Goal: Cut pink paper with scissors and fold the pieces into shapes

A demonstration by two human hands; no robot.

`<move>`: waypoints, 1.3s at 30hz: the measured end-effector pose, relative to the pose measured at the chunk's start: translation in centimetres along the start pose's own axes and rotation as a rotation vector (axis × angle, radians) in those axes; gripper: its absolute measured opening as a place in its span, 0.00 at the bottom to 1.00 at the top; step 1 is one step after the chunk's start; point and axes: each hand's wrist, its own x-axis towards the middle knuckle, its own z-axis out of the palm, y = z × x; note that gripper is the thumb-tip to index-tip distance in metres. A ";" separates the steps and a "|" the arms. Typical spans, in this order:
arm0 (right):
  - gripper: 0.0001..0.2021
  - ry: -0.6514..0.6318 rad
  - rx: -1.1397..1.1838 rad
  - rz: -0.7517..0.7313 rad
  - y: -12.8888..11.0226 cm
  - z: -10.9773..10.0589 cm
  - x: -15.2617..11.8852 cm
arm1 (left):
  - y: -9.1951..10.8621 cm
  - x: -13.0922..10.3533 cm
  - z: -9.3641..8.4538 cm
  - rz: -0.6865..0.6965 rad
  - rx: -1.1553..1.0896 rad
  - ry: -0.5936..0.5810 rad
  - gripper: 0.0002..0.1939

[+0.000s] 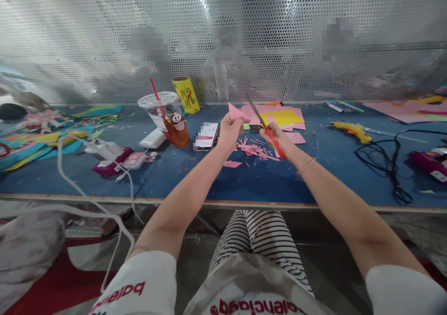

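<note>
A small pointed piece of pink paper (236, 112) is pinched in the closed fingers of my left hand (230, 131). My right hand (277, 137) grips orange-handled scissors (275, 140), whose metal blades point up and away, to the right of the pink paper and apart from it. Beneath and between both hands lies a heap of thin pink paper strips (256, 148) on the blue table (265, 184). Just beyond the scissors are pink sheets (295, 115) with a yellow sheet (283, 117) on top. A phone (206, 136) with a lit screen lies left of my left hand.
To the left stand a plastic drink cup (176, 128) with a red straw and a yellow roll (186, 95). A purple power strip (111, 162) trails white cables. At right lie a yellow glue gun (352, 131) and a black cord (393, 166). A perforated metal panel (258, 36) rises behind.
</note>
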 end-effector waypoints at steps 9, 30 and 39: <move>0.17 -0.081 -0.146 -0.066 0.1 -0.1 -0.5 | -0.6 0.5 -0.5 0.011 0.015 0.000 0.04; 0.16 -0.139 -0.153 -0.009 -0.2 -0.3 -0.9 | -0.2 0.5 -0.6 -0.047 0.066 -0.051 0.05; 0.18 -0.149 -0.092 0.018 -1.7 -0.2 -1.5 | -0.2 0.5 -0.6 -0.076 -0.017 -0.081 0.07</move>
